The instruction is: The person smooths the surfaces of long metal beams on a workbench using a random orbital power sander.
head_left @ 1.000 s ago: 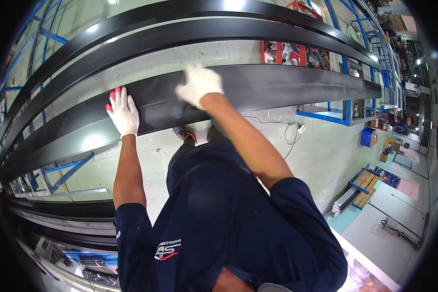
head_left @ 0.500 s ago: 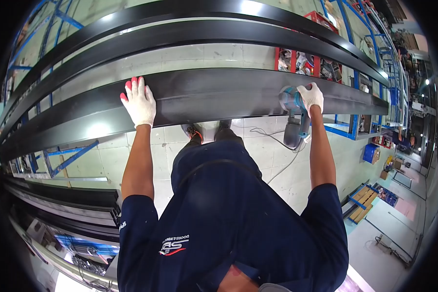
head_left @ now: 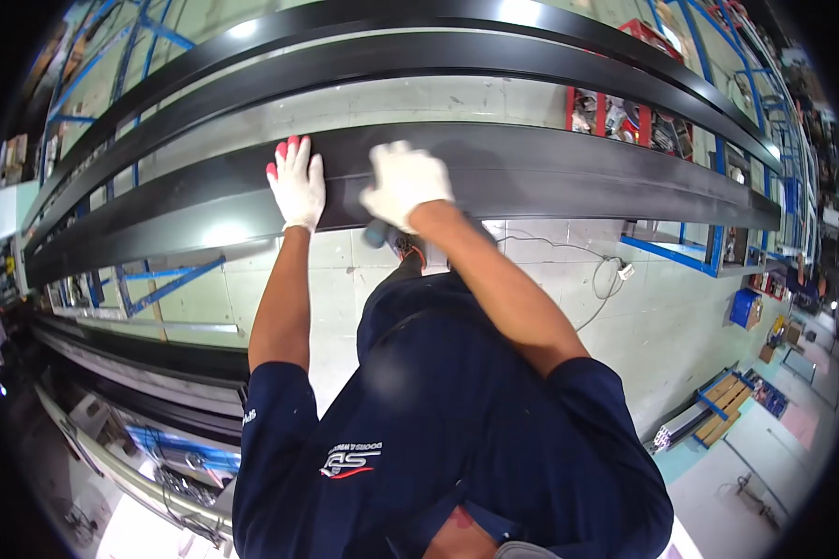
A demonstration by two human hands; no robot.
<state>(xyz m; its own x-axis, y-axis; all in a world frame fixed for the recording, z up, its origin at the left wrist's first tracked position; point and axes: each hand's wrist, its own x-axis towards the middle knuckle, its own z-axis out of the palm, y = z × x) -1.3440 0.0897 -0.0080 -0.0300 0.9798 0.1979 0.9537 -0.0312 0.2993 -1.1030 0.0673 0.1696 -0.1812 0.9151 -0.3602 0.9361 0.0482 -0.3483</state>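
Observation:
A long dark metal profile [head_left: 550,182] lies across in front of me. My left hand [head_left: 298,186], in a white glove with red fingertips, rests flat on it with fingers stretched out. Close by on the right, my right hand [head_left: 408,182], also gloved and blurred by motion, is closed over an orbital sander [head_left: 376,233] on the same profile. The hand and forearm hide most of the sander; only a dark part shows below the glove.
More dark profiles [head_left: 419,54] run parallel beyond this one, on blue frames [head_left: 667,247]. A red bin [head_left: 615,121] of small items stands beyond. The sander's cord [head_left: 598,279] trails on the floor at right. Dark profiles [head_left: 149,377] are stacked behind at left.
My right hand has swept the sander left along the profile, from the far right to near my left hand. My left hand stays flat on the profile; the view has shifted slightly.

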